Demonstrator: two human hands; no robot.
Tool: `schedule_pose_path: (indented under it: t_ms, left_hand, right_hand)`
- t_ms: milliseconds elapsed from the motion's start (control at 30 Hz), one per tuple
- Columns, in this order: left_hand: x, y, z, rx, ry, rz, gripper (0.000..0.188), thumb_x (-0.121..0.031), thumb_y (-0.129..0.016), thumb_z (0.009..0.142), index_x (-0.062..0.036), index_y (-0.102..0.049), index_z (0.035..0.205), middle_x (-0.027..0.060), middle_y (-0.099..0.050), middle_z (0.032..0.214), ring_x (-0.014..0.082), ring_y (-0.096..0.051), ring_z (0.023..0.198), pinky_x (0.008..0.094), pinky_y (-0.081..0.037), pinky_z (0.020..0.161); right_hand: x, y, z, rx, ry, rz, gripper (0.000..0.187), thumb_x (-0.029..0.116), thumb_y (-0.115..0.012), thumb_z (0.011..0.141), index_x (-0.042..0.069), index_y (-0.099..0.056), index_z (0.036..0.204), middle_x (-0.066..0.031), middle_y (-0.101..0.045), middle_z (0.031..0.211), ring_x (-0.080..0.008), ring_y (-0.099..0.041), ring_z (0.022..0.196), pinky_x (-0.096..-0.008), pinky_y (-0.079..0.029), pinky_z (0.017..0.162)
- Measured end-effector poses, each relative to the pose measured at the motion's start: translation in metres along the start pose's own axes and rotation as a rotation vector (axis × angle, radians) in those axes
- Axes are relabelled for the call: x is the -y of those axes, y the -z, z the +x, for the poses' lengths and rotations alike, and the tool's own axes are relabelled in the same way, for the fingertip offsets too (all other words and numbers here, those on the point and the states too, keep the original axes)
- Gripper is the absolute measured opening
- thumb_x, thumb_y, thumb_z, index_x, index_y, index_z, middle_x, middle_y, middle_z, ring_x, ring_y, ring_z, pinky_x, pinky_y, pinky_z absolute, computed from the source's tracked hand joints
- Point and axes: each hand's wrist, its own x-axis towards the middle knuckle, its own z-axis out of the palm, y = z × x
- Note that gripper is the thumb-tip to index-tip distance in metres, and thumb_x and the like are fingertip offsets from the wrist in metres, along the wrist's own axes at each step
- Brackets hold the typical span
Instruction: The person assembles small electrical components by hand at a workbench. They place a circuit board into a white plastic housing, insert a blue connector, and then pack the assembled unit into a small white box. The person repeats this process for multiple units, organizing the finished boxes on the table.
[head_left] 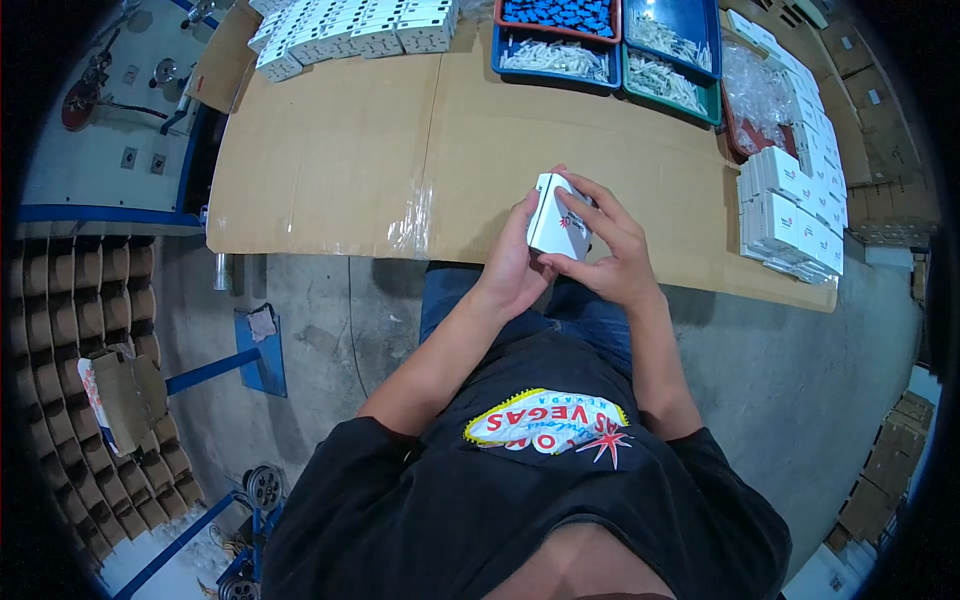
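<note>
A small white box [562,232] with a red mark on its face is held between my two hands, over the near edge of the cardboard-covered table. My left hand [515,262] grips it along its left side, palm turned partly up. Across the top and right side lie the fingers of my right hand [612,245], with the thumb near the bottom edge. A dark line along the box's left part looks like a lid seam. The box is tilted, and its underside is hidden.
Blue, red and green trays [557,82] of small blue and whitish parts stand at the far side. White boxes are stacked far left [360,30] and at the right [795,215]. Clear plastic bags [752,90] fill a red tray. A cardboard divider grid [60,300] lies left, beside a blue metal bar [212,371].
</note>
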Motion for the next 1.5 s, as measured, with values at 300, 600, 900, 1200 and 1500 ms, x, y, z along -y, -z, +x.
schedule_pose_path:
  t_ms: [300,600,900,1200,1500]
  left_hand:
    - [0.004,0.004,0.0,0.006,0.016,-0.057,0.053,-0.048,-0.035,0.112,-0.0135,-0.048,0.15,0.0058,-0.062,0.135,0.02,-0.062,0.125,0.0394,-0.051,0.106]
    - [0.009,0.019,-0.002,0.018,-0.019,0.053,0.046,-0.037,-0.05,0.11,-0.0079,-0.049,0.147,0.0076,-0.061,0.135,0.0205,-0.062,0.12,0.0387,-0.05,0.105]
    - [-0.001,0.018,0.003,-0.022,-0.399,0.538,0.036,-0.012,-0.065,0.104,0.001,-0.056,0.136,0.0083,-0.067,0.125,0.0143,-0.063,0.116,0.0326,-0.05,0.102]
    - [-0.008,0.029,-0.005,0.067,-0.371,0.621,0.036,-0.011,-0.069,0.102,0.0003,-0.058,0.134,0.0062,-0.068,0.122,0.0136,-0.061,0.116,0.0288,-0.049,0.1]
    - [-0.006,0.032,-0.003,0.101,-0.38,0.681,0.037,-0.007,-0.07,0.101,0.0001,-0.059,0.136,0.0045,-0.068,0.121,0.0133,-0.061,0.114,0.0292,-0.049,0.1]
  right_hand:
    - [-0.001,-0.002,0.0,0.023,-0.013,0.014,0.075,0.018,-0.094,0.07,0.009,-0.067,0.139,-0.0183,-0.057,0.15,-0.0358,-0.059,0.134,-0.0437,-0.052,0.106]
    - [-0.003,0.003,0.002,0.05,0.035,-0.137,0.079,0.025,-0.092,0.07,0.013,-0.065,0.143,-0.0151,-0.054,0.155,-0.0372,-0.046,0.147,-0.0516,-0.036,0.121]
    - [-0.01,-0.004,-0.011,-0.311,-0.312,0.41,0.076,0.006,-0.087,0.081,0.001,-0.052,0.149,-0.0204,-0.062,0.143,-0.0278,-0.057,0.136,-0.0429,-0.05,0.11]
    - [0.0,0.019,-0.018,-0.016,-0.478,0.43,0.041,0.003,-0.083,0.087,-0.002,-0.063,0.123,-0.0109,-0.074,0.113,-0.019,-0.071,0.108,-0.036,-0.057,0.097]
    - [-0.006,0.023,-0.023,-0.014,-0.528,0.448,0.039,0.008,-0.085,0.085,-0.001,-0.066,0.118,-0.0093,-0.074,0.11,-0.0175,-0.07,0.107,-0.0341,-0.056,0.097]
